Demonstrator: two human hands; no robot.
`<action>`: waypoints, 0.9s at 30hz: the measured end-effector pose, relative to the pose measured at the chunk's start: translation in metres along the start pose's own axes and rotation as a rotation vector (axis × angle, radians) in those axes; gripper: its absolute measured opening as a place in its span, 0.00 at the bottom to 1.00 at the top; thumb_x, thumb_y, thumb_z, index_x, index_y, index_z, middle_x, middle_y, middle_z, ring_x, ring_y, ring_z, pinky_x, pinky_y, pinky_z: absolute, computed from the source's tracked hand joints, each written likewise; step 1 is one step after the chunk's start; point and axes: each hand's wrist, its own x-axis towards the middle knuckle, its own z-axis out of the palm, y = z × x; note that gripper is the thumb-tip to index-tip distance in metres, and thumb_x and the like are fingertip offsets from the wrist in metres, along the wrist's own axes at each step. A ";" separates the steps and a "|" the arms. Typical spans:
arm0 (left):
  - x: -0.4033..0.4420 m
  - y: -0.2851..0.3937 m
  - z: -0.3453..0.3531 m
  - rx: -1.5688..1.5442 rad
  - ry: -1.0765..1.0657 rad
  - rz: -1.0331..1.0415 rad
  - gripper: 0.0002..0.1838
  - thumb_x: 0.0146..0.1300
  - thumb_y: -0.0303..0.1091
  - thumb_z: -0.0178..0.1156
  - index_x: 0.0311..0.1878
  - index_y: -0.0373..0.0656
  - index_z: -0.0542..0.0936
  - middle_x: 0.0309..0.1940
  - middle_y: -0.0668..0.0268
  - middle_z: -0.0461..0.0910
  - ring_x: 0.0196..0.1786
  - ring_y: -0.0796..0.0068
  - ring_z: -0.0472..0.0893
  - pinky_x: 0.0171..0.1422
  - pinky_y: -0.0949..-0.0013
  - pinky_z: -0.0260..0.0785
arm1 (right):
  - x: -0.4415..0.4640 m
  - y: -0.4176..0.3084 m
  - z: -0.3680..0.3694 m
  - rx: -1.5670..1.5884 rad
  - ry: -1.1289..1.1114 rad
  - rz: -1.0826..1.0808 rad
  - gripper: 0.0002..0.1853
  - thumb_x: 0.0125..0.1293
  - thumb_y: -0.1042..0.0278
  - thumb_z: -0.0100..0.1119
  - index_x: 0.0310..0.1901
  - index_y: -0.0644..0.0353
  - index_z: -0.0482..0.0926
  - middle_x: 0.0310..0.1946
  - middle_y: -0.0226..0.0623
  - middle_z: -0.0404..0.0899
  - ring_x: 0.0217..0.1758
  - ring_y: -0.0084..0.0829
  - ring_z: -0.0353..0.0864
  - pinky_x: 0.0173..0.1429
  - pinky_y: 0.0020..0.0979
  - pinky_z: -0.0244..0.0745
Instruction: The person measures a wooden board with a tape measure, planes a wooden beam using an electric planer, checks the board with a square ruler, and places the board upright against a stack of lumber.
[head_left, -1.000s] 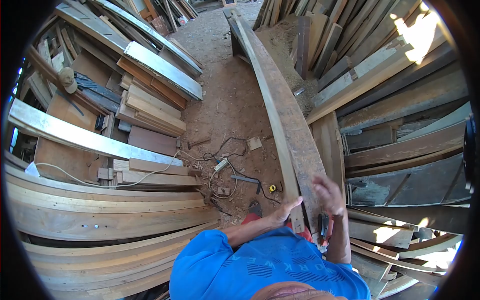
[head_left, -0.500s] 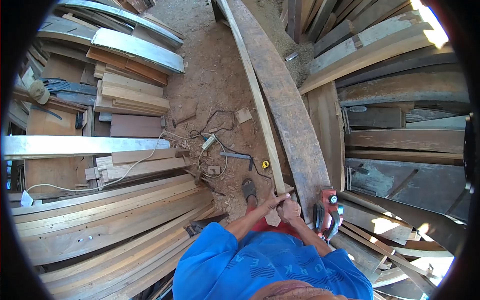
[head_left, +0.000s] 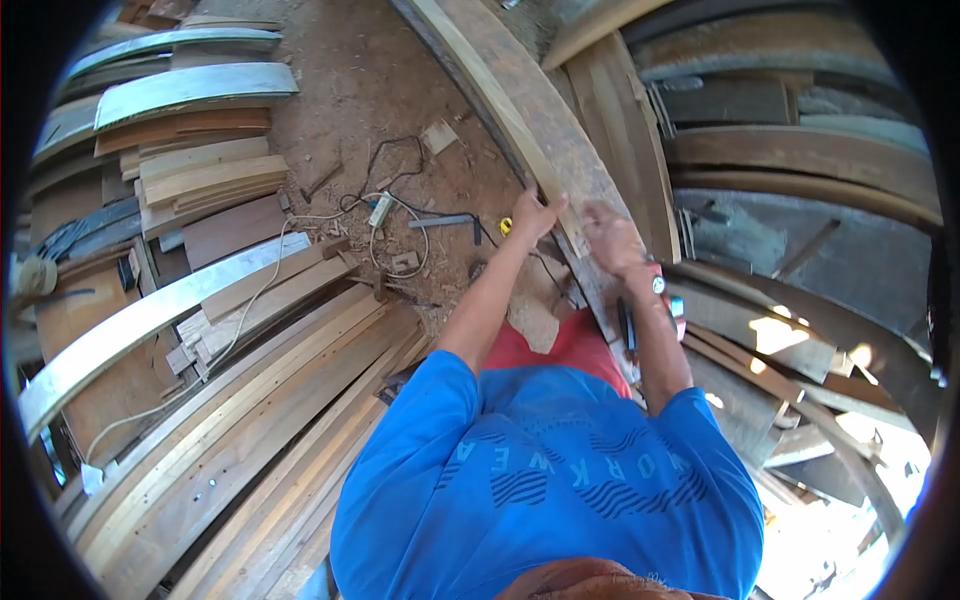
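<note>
A long pale wooden strip (head_left: 505, 115) lies along the top of a wide, worn plank (head_left: 560, 110). My left hand (head_left: 540, 214) is closed on the strip's left edge near its close end, thumb on top. My right hand (head_left: 614, 240) is just right of that end, over the plank, its fingers smeared by motion. Beneath my right forearm, a red power tool with a black handle (head_left: 627, 324) sits on the plank's near end, partly hidden by the arm.
On the dirt floor lie a yellow tape measure (head_left: 506, 226), a metal square (head_left: 445, 221), a hammer (head_left: 322, 180) and a power strip (head_left: 380, 210) with tangled cords. Stacked boards (head_left: 210, 180) line the left side; more timber (head_left: 770, 150) leans at the right.
The strip has shifted onto the plank's top. Both hands have moved forward; my right hand has come away from my left and towards the right. The view has turned and shifted.
</note>
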 end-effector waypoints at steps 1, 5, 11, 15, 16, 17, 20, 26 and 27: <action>-0.010 0.002 0.000 -0.046 -0.003 -0.016 0.40 0.62 0.43 0.75 0.71 0.33 0.70 0.57 0.53 0.85 0.57 0.64 0.84 0.64 0.62 0.75 | -0.016 0.013 -0.018 0.037 0.088 0.051 0.21 0.66 0.61 0.60 0.57 0.64 0.80 0.48 0.54 0.86 0.55 0.55 0.85 0.60 0.49 0.80; -0.040 0.057 0.002 -0.114 0.016 -0.087 0.39 0.67 0.41 0.72 0.75 0.34 0.67 0.62 0.55 0.81 0.63 0.66 0.81 0.66 0.65 0.73 | -0.100 0.084 -0.082 0.013 0.196 0.238 0.29 0.63 0.55 0.69 0.61 0.65 0.77 0.55 0.54 0.82 0.61 0.50 0.82 0.64 0.46 0.76; -0.074 0.011 0.025 -0.128 -0.080 -0.165 0.31 0.72 0.40 0.66 0.72 0.34 0.70 0.54 0.57 0.85 0.54 0.71 0.83 0.58 0.69 0.73 | -0.187 0.155 -0.051 0.192 0.134 0.270 0.30 0.59 0.54 0.74 0.58 0.63 0.76 0.49 0.50 0.82 0.53 0.48 0.83 0.58 0.46 0.76; -0.100 0.017 0.036 -0.089 -0.037 -0.292 0.26 0.74 0.46 0.65 0.65 0.38 0.74 0.52 0.66 0.83 0.47 0.79 0.79 0.47 0.70 0.73 | -0.215 0.169 -0.016 0.300 0.297 0.293 0.31 0.57 0.54 0.76 0.57 0.63 0.77 0.44 0.48 0.83 0.48 0.45 0.83 0.54 0.44 0.77; -0.103 0.021 0.037 -0.108 -0.027 -0.242 0.24 0.73 0.45 0.66 0.63 0.38 0.75 0.48 0.66 0.83 0.42 0.80 0.77 0.44 0.71 0.72 | -0.218 0.182 -0.010 0.309 0.181 0.445 0.27 0.57 0.58 0.76 0.53 0.65 0.78 0.38 0.41 0.83 0.41 0.38 0.84 0.48 0.40 0.79; -0.105 0.025 0.039 -0.128 -0.018 -0.191 0.22 0.73 0.45 0.66 0.60 0.39 0.77 0.45 0.67 0.83 0.38 0.81 0.76 0.41 0.71 0.71 | -0.220 0.197 -0.007 0.381 0.112 0.499 0.26 0.57 0.60 0.76 0.52 0.66 0.79 0.37 0.39 0.83 0.39 0.35 0.83 0.46 0.39 0.79; -0.104 0.000 0.040 -0.072 -0.041 -0.099 0.22 0.72 0.44 0.66 0.60 0.41 0.78 0.45 0.64 0.83 0.40 0.78 0.78 0.42 0.70 0.73 | -0.208 0.184 -0.022 0.530 0.035 0.509 0.21 0.59 0.64 0.73 0.50 0.68 0.80 0.32 0.33 0.82 0.30 0.24 0.80 0.35 0.32 0.77; -0.168 -0.015 0.035 0.407 -0.601 -0.065 0.32 0.59 0.41 0.69 0.67 0.43 0.75 0.60 0.48 0.80 0.56 0.59 0.84 0.59 0.59 0.76 | -0.161 0.067 -0.083 0.748 0.071 0.448 0.22 0.62 0.64 0.72 0.54 0.68 0.79 0.26 0.29 0.78 0.24 0.20 0.75 0.29 0.27 0.72; -0.187 -0.037 0.049 0.485 -0.652 0.116 0.35 0.55 0.41 0.70 0.68 0.42 0.75 0.62 0.45 0.78 0.59 0.54 0.83 0.64 0.55 0.75 | -0.157 0.058 -0.084 0.824 0.120 0.394 0.24 0.62 0.65 0.72 0.56 0.69 0.79 0.26 0.29 0.78 0.24 0.20 0.75 0.30 0.27 0.72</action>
